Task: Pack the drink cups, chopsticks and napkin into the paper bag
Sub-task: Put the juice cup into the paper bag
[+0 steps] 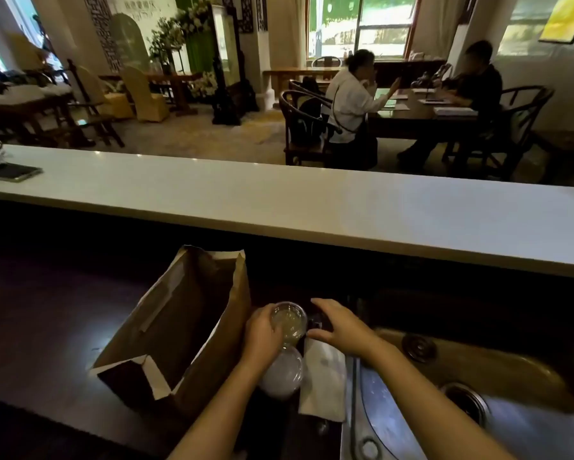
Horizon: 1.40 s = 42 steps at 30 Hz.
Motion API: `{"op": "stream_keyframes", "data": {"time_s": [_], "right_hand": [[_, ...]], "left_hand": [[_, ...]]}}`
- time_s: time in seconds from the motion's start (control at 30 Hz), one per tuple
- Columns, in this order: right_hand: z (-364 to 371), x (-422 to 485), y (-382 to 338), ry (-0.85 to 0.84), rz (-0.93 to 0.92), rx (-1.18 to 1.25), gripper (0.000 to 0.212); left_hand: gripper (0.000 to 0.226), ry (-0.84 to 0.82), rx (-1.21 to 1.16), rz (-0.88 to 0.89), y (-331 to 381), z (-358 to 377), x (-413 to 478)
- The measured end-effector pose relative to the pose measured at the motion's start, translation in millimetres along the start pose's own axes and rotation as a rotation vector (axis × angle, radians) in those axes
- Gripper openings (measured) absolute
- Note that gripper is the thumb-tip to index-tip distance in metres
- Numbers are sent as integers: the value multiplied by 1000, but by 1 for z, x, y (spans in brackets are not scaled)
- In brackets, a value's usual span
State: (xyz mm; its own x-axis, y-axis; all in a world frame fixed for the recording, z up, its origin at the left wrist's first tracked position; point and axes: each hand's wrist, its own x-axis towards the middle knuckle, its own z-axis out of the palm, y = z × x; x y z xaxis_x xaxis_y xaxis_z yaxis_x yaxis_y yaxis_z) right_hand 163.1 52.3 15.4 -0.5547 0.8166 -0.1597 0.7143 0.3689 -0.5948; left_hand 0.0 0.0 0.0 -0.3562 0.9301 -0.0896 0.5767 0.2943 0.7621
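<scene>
Held cup: a clear lidded drink cup [289,322] with pale yellowish liquid, just right of the paper bag's rim, above the dark counter.
Left hand: the left hand [262,333] wraps the held cup's left side, fingers curled around it.
Right hand: the right hand [338,323] sits at 3 o'clock of the held cup, fingers spread and arched over something dark that I cannot make out; whether it grips it I cannot tell.
Second cup: a lidded cup [284,373] of whitish drink stands at 6 o'clock of the held one, partly under the left wrist.
Napkin: a white napkin [323,380] lies flat at 3 o'clock of the second cup, just beside it.
Paper bag: the brown paper bag [179,327] stands open at 9 o'clock of the cups; its inside is dark, contents unclear.
Sink: a metal sink [478,370] at 4 o'clock, with drain fittings in it.
Upper counter: a white counter [279,200] at 12 o'clock, bearing a phone [11,172] at its left end.
</scene>
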Motion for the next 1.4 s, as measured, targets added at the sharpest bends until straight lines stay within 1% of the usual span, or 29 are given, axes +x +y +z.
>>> {"op": "stream_keyframes", "data": {"time_s": [0.07,0.13,0.27,0.4,0.5,0.6,0.7,0.8,0.87,0.93,0.97,1.0,1.07,1.13,1.2,1.27,1.33,1.4], "right_hand": [[4,9,0,-6,15,25,80],[7,16,-2,-46,35,23,85],[13,35,-5,-149,37,33,93],[18,50,-6,-236,23,37,95],[19,55,-7,-259,15,44,95],[22,57,-5,-270,16,57,98],[23,55,-5,-261,21,60,99],[19,51,-4,-221,24,46,97],[8,48,-5,-178,26,52,95],[-11,44,-10,-119,0,69,93],[-22,42,-13,-92,-19,76,93],[-35,39,-19,-71,-36,83,92],[-60,31,-33,-34,-75,86,91],[-85,23,-48,-7,-108,83,89],[-105,14,-64,13,-147,74,84],[-120,5,-80,24,-174,56,82],[-132,-3,-96,41,-196,20,81],[-142,-10,-109,55,-225,-24,80]], "left_hand": [[54,-45,12,-38,-6,2,6],[61,-101,55,-90,-13,3,12],[62,-175,93,-174,-22,7,25],[52,-171,-52,-237,-31,13,36],[45,-135,-174,-287,-40,21,48],[49,-127,-283,-326,-37,26,52],[55,-130,-338,-356,-23,24,47],[59,-121,-405,-399,-10,19,42],[57,-93,-475,-400,3,11,39],[44,-96,-564,-353,18,-3,35],[33,-101,-618,-306,26,-11,31],[30,-97,-668,-250,34,-19,26],[44,-72,-783,-140,48,-33,16],[64,-78,-831,-17,57,-44,4],[73,-96,-756,144,64,-48,-6],[82,-48,-631,281,71,-49,-12],[90,38,-568,340,79,-51,-17],[90,111,-598,352,90,-59,-21]]}}
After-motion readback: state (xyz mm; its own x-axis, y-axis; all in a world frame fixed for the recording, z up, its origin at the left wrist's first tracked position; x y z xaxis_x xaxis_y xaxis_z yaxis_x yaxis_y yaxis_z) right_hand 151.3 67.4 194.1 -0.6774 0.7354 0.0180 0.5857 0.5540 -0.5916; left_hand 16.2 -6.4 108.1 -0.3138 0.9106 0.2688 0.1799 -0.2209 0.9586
